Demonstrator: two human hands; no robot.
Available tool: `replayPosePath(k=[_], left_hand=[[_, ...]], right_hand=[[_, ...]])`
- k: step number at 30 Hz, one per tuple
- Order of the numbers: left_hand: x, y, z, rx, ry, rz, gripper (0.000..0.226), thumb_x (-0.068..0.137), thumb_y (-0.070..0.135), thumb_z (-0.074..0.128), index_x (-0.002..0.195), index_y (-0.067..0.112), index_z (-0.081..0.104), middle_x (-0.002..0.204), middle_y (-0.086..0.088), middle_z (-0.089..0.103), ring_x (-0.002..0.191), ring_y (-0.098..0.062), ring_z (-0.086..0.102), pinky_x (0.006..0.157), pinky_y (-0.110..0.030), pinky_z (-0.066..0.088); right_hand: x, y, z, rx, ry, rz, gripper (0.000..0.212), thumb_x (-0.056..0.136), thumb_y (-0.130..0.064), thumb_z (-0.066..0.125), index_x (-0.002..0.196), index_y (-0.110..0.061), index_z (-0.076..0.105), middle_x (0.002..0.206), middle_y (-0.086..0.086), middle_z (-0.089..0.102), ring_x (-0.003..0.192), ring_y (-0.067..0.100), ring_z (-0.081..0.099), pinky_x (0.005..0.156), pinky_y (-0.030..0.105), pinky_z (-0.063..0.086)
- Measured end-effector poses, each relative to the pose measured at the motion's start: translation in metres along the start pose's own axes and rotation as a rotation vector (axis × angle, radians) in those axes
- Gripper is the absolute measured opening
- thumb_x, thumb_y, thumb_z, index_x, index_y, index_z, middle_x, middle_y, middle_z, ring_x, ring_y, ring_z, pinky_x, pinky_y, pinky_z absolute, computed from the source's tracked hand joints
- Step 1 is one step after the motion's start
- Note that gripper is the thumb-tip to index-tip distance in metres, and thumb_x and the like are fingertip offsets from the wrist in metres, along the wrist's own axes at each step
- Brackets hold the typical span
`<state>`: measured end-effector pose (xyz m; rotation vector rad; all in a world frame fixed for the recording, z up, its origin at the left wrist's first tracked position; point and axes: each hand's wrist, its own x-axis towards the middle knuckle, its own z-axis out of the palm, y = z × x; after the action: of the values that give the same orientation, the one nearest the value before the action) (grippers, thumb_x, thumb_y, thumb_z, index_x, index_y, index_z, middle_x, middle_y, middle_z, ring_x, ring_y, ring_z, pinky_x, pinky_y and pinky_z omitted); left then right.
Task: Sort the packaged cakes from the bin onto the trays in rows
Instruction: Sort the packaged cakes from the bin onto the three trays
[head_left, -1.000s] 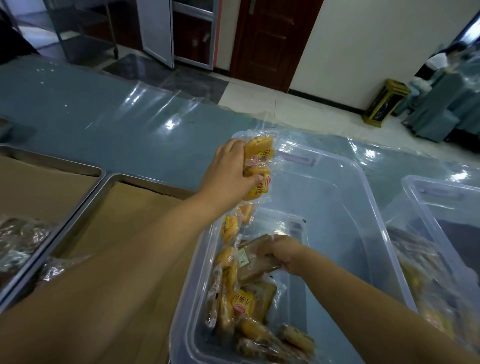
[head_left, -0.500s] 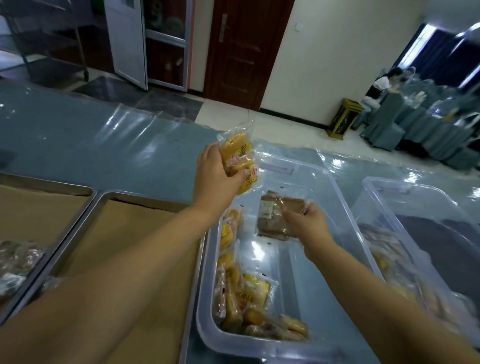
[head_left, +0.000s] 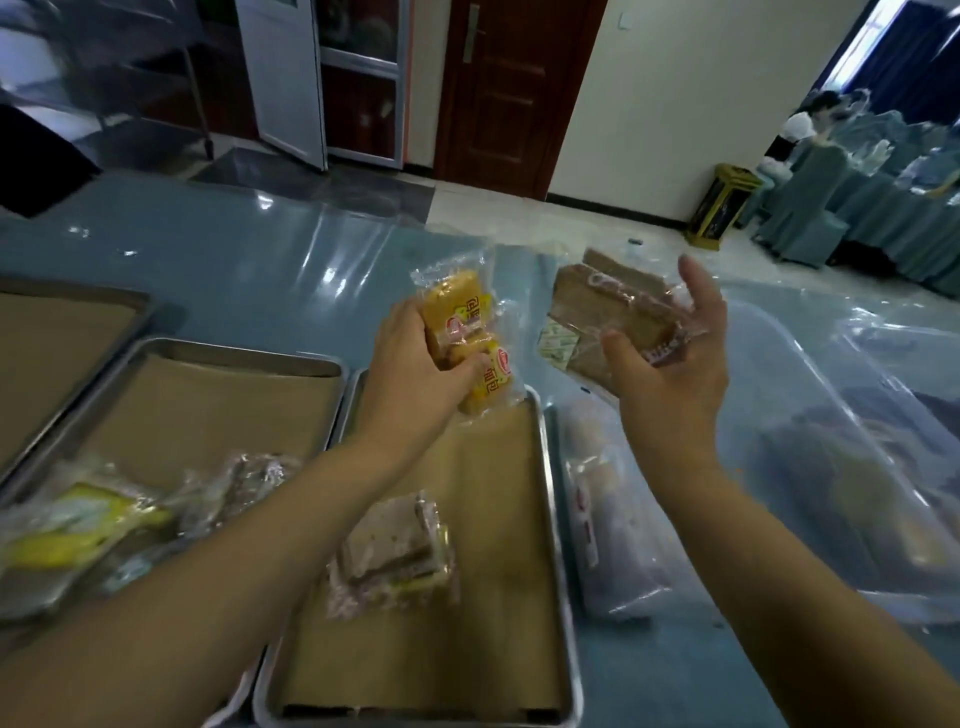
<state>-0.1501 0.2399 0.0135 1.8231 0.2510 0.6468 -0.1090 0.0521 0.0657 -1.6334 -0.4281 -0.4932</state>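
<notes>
Your left hand grips two yellow cakes stacked together, thumb curled across the lower wrapper. It hovers over the far end of the near tray. Your right hand holds a brown cake up in the air, above the gap between that tray and the clear bin. Its palm is turned toward you, and the thumb pinches the packet against loosely spread fingers.

The step in hand looks like carrying and placing. One brown packet already lies on the near tray's paper, so I'd lower your brown cake beside it, edges parallel, to start a tidy row. The yellow ones probably belong on the next tray, where yellow wrappers lie at the near end (that corner is blurred, so check it first).

Set packets down flat and don't drop them; the slick film will likely slide on the paper. Tighten the right-hand pinch before you tip your wrist down, since the grip looks light. Both forearms reach out low over the bench, so lift clear of the tray rims as you cross.
</notes>
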Motion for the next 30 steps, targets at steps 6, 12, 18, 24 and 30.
replayPosePath(k=[6,12,18,24,30], left_hand=[[-0.055,-0.081,-0.060,0.248,-0.150,-0.128,0.045,0.070,0.036,0.074,0.108,0.031,0.049,0.104,0.012,0.045,0.096,-0.011,0.052,0.082,-0.032,0.048],[-0.102,-0.129,-0.089,0.264,-0.232,-0.261,0.043,0.072,0.026,0.076,0.106,0.026,0.049,0.103,0.008,0.047,0.098,-0.013,0.053,0.084,-0.031,0.047],[-0.123,-0.139,-0.097,0.266,-0.236,-0.281,0.032,0.078,0.028,0.072,0.099,0.028,0.049,0.102,0.009,0.049,0.095,-0.008,0.054,0.085,-0.029,0.046],[-0.134,-0.141,-0.098,0.310,-0.212,-0.330,0.030,0.079,0.028,0.072,0.098,0.023,0.049,0.098,0.010,0.047,0.091,-0.009,0.052,0.082,-0.030,0.046],[-0.142,-0.136,-0.094,0.305,-0.167,-0.338,0.027,0.079,0.025,0.072,0.093,0.024,0.049,0.096,0.010,0.047,0.089,-0.007,0.051,0.077,-0.028,0.044]], right_hand=[[-0.078,0.018,0.060,-0.068,-0.152,0.158,0.089,0.078,-0.001,0.069,0.140,-0.047,0.026,0.133,0.001,0.052,0.110,0.011,0.060,0.086,0.026,0.054],[-0.147,0.054,0.063,-0.143,-0.256,0.368,0.091,0.072,0.007,0.071,0.140,-0.036,0.027,0.114,-0.047,0.048,0.108,-0.015,0.051,0.076,0.002,0.045],[-0.196,0.092,0.055,-0.183,-0.471,0.841,0.096,0.072,-0.006,0.078,0.144,-0.037,0.023,0.140,0.007,0.041,0.109,0.014,0.055,0.078,0.028,0.057],[-0.219,0.105,0.062,-0.345,-0.478,0.948,0.077,0.075,-0.008,0.076,0.136,-0.027,0.034,0.106,-0.009,0.060,0.077,0.000,0.062,0.057,0.013,0.049],[-0.226,0.096,0.058,-1.040,-0.818,0.171,0.083,0.085,-0.037,0.062,0.147,-0.035,0.005,0.155,-0.002,0.012,0.143,0.021,0.007,0.114,0.038,0.010]])
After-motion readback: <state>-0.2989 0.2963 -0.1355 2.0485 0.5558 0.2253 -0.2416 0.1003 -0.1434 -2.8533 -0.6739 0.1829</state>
